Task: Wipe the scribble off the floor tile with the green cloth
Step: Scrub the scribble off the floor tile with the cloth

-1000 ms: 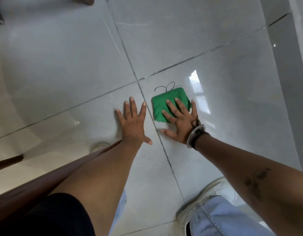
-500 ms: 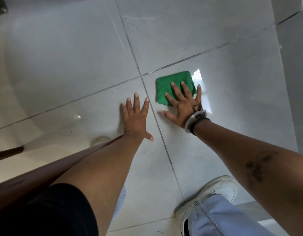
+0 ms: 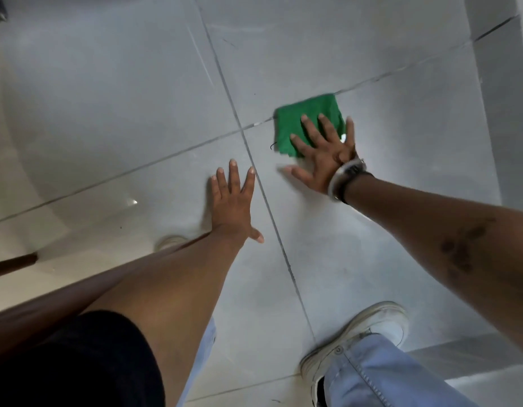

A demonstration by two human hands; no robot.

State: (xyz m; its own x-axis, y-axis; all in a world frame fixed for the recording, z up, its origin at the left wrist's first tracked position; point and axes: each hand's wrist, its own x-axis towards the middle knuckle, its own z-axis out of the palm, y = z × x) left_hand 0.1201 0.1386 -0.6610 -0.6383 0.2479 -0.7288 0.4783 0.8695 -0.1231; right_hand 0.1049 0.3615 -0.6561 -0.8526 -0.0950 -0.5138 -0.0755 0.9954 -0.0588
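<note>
Green cloth (image 3: 301, 124) flat under right hand (image 3: 324, 160), far edge along grout line (image 3: 401, 71)

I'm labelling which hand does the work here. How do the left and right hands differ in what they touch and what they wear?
The right hand presses flat on the green cloth; the left hand lies on bare tile. The right wrist carries a watch and bangle; the left wrist is bare. The right hand reaches farther forward, across the grout line from the left. Both are flat, palms down, fingers spread.
</note>
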